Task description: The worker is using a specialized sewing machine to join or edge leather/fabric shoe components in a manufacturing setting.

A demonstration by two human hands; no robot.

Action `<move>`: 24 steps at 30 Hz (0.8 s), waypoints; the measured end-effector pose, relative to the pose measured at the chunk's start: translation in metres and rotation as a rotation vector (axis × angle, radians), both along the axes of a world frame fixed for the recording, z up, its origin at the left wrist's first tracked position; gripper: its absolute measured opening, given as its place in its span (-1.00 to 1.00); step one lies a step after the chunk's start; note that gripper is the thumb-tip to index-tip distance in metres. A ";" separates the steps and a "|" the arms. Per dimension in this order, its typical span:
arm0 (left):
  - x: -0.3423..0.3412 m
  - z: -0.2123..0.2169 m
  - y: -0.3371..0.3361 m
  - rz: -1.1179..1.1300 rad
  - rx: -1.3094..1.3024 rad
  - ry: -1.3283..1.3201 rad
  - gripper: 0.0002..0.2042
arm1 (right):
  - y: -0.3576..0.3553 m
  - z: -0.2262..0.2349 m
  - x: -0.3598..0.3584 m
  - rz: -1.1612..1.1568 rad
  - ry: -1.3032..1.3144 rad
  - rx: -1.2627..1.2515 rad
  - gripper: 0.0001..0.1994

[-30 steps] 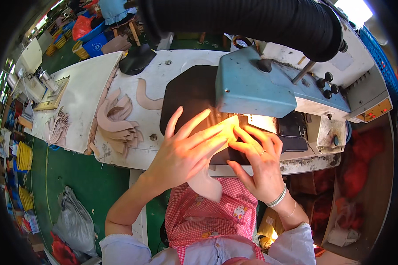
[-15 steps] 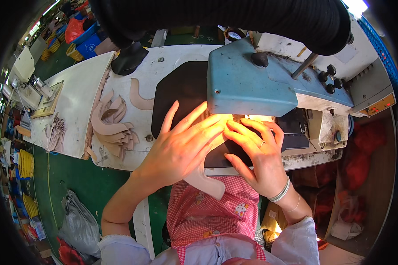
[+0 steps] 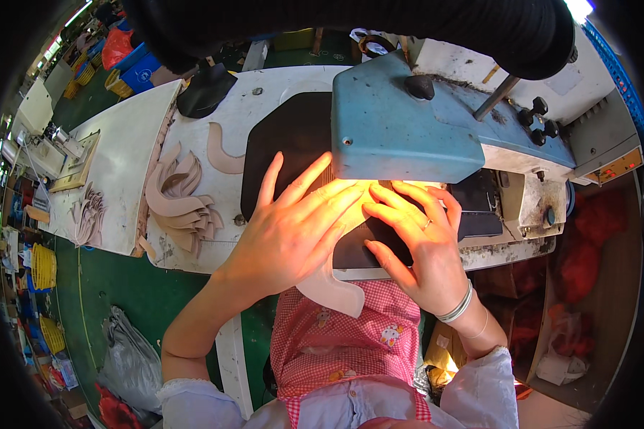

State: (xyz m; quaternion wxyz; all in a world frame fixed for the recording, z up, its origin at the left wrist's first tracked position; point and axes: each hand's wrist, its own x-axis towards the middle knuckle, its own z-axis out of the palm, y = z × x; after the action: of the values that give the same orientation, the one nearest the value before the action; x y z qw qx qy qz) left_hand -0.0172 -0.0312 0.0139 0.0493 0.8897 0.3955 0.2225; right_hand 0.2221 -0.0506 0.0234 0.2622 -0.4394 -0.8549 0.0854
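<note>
A curved beige strip (image 3: 333,292), which looks like leather or lining material, lies under my hands, one end hanging over the table's near edge. My left hand (image 3: 283,232) rests flat on it, fingers stretched and spread toward the blue machine head (image 3: 408,129). On the strip's right side, the fingertips of my right hand (image 3: 433,247) press down, fingers extended and apart. A bright warm light falls on the fingertips just below the machine head. The strip's far end is hidden under my fingers and the machine. Beneath lies a black plate (image 3: 279,139).
Left of my hands, a pile of similar curved strips (image 3: 179,204) lies on the white table (image 3: 265,86), with a single strip (image 3: 222,150) beyond it. Another bundle (image 3: 87,214) sits on the side table. A thick black hose (image 3: 350,28) arches overhead.
The view has shifted slightly. My hands stay on the strip in nearly the same place, with the right fingers a little more spread.
</note>
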 end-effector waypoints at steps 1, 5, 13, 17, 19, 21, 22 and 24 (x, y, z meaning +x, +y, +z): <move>0.001 0.000 0.001 -0.001 -0.002 0.000 -0.59 | 0.000 0.000 0.000 -0.001 0.000 -0.002 -0.58; 0.004 0.003 0.001 0.004 0.000 0.009 -0.61 | 0.001 0.001 0.003 0.012 0.042 0.038 -0.63; 0.006 -0.002 -0.001 0.067 -0.042 -0.058 -0.64 | -0.040 0.003 0.039 0.117 0.190 -0.684 -0.76; 0.011 0.000 0.002 0.053 0.026 -0.022 -0.64 | -0.047 -0.054 0.039 -0.007 0.265 -0.610 -0.65; 0.011 0.000 0.001 0.057 0.052 -0.007 -0.63 | -0.053 -0.059 0.032 0.036 0.444 -0.769 -0.66; 0.011 0.001 0.001 0.068 0.034 -0.011 -0.61 | -0.056 -0.058 0.040 0.043 0.503 -0.990 -0.72; 0.010 0.000 0.000 0.071 0.032 -0.007 -0.61 | -0.056 -0.051 0.040 0.047 0.505 -0.993 -0.72; 0.007 -0.003 -0.001 0.090 0.001 0.023 -0.57 | -0.054 -0.028 0.042 -0.087 0.757 -1.112 -0.78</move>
State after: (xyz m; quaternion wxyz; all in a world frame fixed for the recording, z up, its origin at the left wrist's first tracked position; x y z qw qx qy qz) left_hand -0.0097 -0.0319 0.0111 0.0339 0.8735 0.4357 0.2144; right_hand 0.2641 -0.1050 -0.0050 0.2818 -0.4827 -0.5146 0.6502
